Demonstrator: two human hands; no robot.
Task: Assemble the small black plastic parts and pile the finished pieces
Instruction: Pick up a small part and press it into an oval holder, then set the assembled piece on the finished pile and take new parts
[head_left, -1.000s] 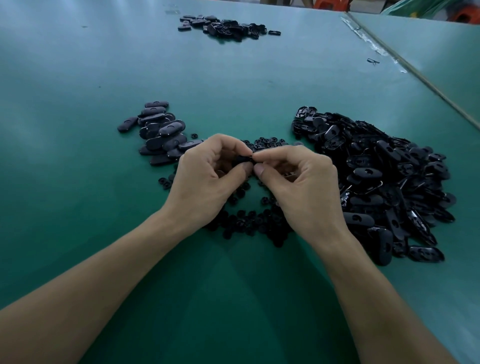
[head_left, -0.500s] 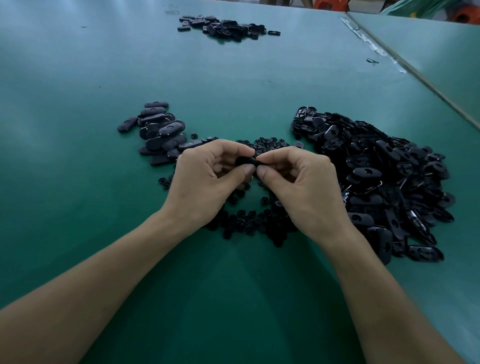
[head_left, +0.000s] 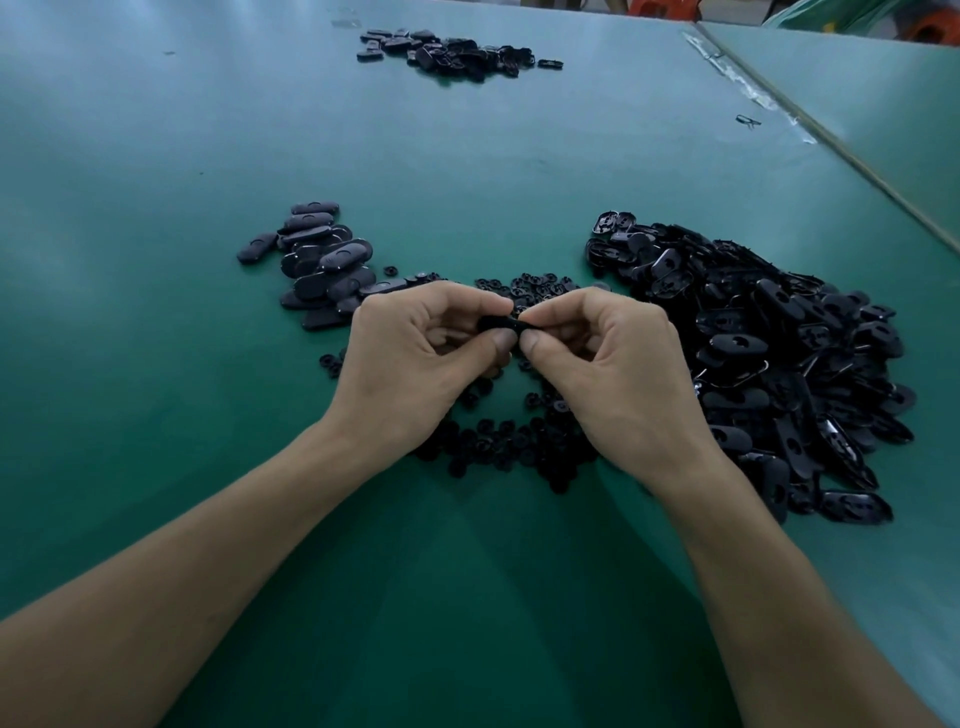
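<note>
A small black oval plastic part (head_left: 500, 325) is held between both hands above the green table (head_left: 156, 415). My left hand (head_left: 415, 364) pinches its left end between thumb and forefinger. My right hand (head_left: 613, 374) pinches its right end the same way. Beneath the hands lies a scatter of small round black pieces (head_left: 498, 447). A big heap of black oval shells (head_left: 769, 353) lies to the right. A smaller pile of closed oval pieces (head_left: 317, 260) lies to the left, just beyond my left hand.
Another group of black parts (head_left: 452, 52) lies far back on the table. A seam with tape (head_left: 748, 88) runs diagonally at the right, where a second green table top adjoins. A small clip-like object (head_left: 748, 121) lies near that seam.
Both hands have stayed together over the round pieces, sinking slightly toward me. The thumbs have drawn closer under the black part.
</note>
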